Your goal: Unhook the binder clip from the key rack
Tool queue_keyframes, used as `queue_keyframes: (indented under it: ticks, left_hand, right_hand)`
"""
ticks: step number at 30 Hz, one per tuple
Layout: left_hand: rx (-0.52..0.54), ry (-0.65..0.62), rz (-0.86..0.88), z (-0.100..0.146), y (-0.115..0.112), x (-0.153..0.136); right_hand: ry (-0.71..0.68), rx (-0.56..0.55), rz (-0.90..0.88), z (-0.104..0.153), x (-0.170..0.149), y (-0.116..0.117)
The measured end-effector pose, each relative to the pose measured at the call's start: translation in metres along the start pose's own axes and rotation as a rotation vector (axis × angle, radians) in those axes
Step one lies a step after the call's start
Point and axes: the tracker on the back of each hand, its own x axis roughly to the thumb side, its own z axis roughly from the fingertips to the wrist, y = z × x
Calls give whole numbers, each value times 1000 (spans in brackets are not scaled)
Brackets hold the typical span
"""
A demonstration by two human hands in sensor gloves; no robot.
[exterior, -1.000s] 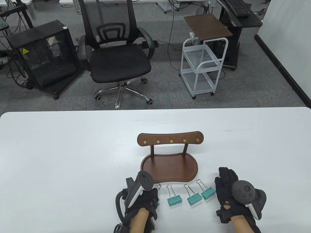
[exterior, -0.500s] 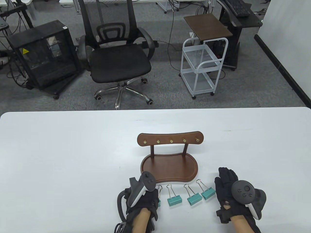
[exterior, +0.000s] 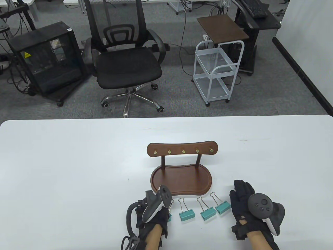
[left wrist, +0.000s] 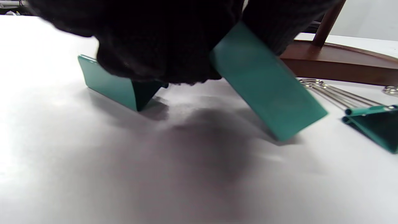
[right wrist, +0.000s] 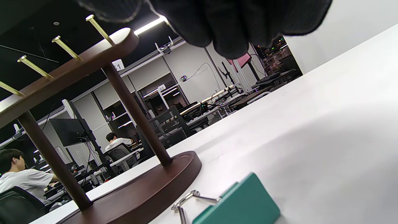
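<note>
Left hand [exterior: 153, 216] pinched a teal binder clip [left wrist: 267, 84] before the key rack [exterior: 181, 166]; early release risked skidding. Right hand [exterior: 244, 205] lay flat, fingers together.

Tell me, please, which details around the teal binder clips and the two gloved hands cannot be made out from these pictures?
- Leftmost teal binder clip: in the table view the left hand and its tracker cover nearly all of it.
- Left hand's grip: in the left wrist view dark glove fills the top, so finger contact on the tilted teal clip is unclear.
- Right hand: fingertips blurred in the right wrist view; touching the white table cannot be told.
</note>
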Motion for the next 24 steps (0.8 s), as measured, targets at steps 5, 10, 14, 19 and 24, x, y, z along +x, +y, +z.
queue_keyframes:
  ticks: [5, 10, 14, 19, 24]
  left_hand:
    - [18, 10, -18, 0, 1, 0]
    - [30, 8, 6, 1, 4, -3]
    - [58, 15, 22, 2, 7, -7]
    - [102, 9, 63, 5, 12, -11]
    - [204, -24, 96, 10, 17, -10]
  right_hand:
    - [2, 2, 3, 0, 0, 0]
    - [3, 4, 6, 0, 0, 0]
    - [3, 5, 9, 0, 0, 1]
    - [7, 9, 3, 0, -1, 2]
    - [13, -12, 5, 1, -2, -1]
